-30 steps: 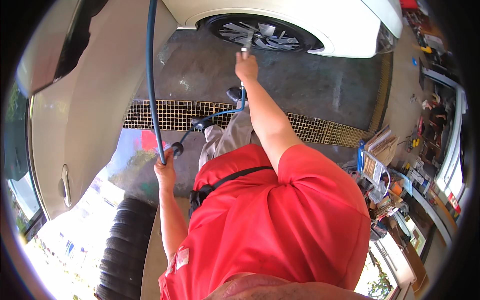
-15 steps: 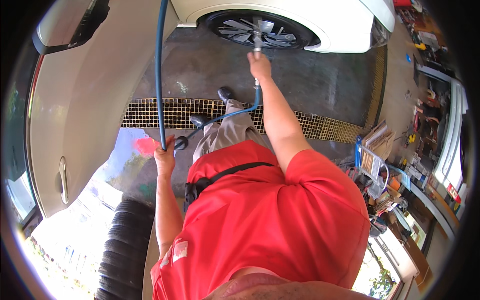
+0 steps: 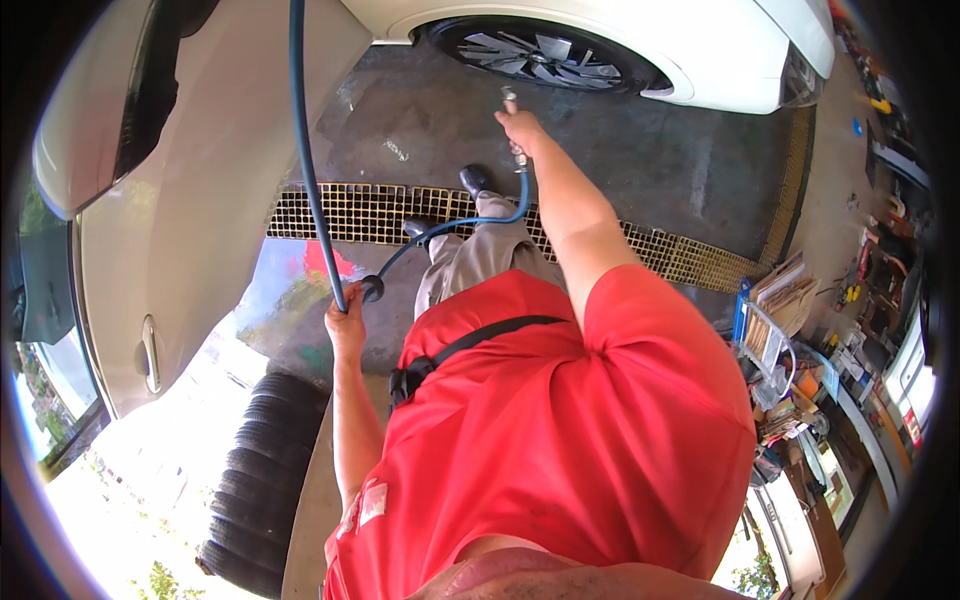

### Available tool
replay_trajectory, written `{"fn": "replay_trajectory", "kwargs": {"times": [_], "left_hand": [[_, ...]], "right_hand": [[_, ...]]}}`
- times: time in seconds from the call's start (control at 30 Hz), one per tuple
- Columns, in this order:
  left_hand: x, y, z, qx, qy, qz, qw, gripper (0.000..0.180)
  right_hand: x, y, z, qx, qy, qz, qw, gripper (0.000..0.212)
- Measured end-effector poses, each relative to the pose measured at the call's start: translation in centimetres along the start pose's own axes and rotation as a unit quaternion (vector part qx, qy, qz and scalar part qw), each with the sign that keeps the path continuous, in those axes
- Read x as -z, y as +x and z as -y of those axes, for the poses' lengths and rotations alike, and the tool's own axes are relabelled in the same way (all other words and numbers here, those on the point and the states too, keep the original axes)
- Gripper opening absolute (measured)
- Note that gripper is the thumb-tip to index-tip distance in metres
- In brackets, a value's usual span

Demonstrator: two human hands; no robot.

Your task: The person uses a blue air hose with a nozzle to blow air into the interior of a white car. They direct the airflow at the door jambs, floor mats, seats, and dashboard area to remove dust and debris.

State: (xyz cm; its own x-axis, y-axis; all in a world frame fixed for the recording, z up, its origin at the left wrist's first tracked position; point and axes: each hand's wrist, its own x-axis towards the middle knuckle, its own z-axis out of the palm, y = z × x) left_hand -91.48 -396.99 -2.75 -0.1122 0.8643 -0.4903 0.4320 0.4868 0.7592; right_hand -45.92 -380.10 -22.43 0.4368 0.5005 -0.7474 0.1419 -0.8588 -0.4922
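1. Head view, grips: At 12 o'clock, the person's right hand (image 3: 519,133) is curled around a metal-ended handpiece (image 3: 510,95), fingers folded over its middle. Toward 9 o'clock, the left hand (image 3: 346,322) has its fingers closed on a blue hose (image 3: 309,170), just beside a black disc (image 3: 373,288).

2. Head view, the handpiece: It sits with its tip apart from the alloy wheel (image 3: 540,55) of a white car (image 3: 740,60). A careless swing toward 12 o'clock could knock metal on rim or bodywork.

3. Head view, the slack: The hose loops across the trousers (image 3: 500,240) and a yellow-edged floor grating (image 3: 680,250). A step into that bend could catch a shoe (image 3: 477,180) and jerk the handpiece. A slack left hold might let the hose rub the beige vehicle (image 3: 240,180) at 10 o'clock.

4. Head view, out of sight: Fingers cover the handpiece's body; whether any trigger is pressed, or anything comes out, cannot be told. Its tip is blurred. The hose is cut off at 11 o'clock, its source unseen. The fender hides the wheel's top. Glare washes out the ground beyond stacked tyres (image 3: 255,490) at 8 o'clock; clutter (image 3: 800,400) toward 4 o'clock defies sorting.
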Motion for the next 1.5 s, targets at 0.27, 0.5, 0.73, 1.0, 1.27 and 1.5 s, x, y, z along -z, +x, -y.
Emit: {"fn": "replay_trajectory", "kwargs": {"times": [0.27,0.5,0.73,1.0,1.27,1.5], "left_hand": [[-2.6,-0.9,-1.0,0.056,0.028,-0.004,0.998,0.018],[-3.9,-1.0,-0.8,0.098,-0.064,0.016,0.993,0.022],[-4.8,0.9,0.3,0.098,-0.06,0.036,0.993,0.023],[-6.2,1.9,1.2,0.086,-0.062,0.064,0.992,0.023],[-5.7,2.5,1.8,0.089,-0.082,0.061,0.991,0.026],[-6.2,2.6,2.6,0.073,-0.092,0.073,0.99,0.025]], "right_hand": [[-3.4,7.8,-2.1,0.022,-0.063,0.022,0.998,0.043],[-2.1,12.6,-4.9,0.07,-0.25,-0.025,0.965,0.059],[2.0,13.6,-7.3,0.001,-0.247,-0.031,0.969,0.058],[8.4,12.2,-9.0,-0.106,-0.192,-0.028,0.975,0.061],[13.7,8.7,-11.5,-0.114,-0.089,-0.232,0.962,0.062],[14.0,2.5,-11.5,-0.064,-0.046,-0.27,0.959,0.055]]}}
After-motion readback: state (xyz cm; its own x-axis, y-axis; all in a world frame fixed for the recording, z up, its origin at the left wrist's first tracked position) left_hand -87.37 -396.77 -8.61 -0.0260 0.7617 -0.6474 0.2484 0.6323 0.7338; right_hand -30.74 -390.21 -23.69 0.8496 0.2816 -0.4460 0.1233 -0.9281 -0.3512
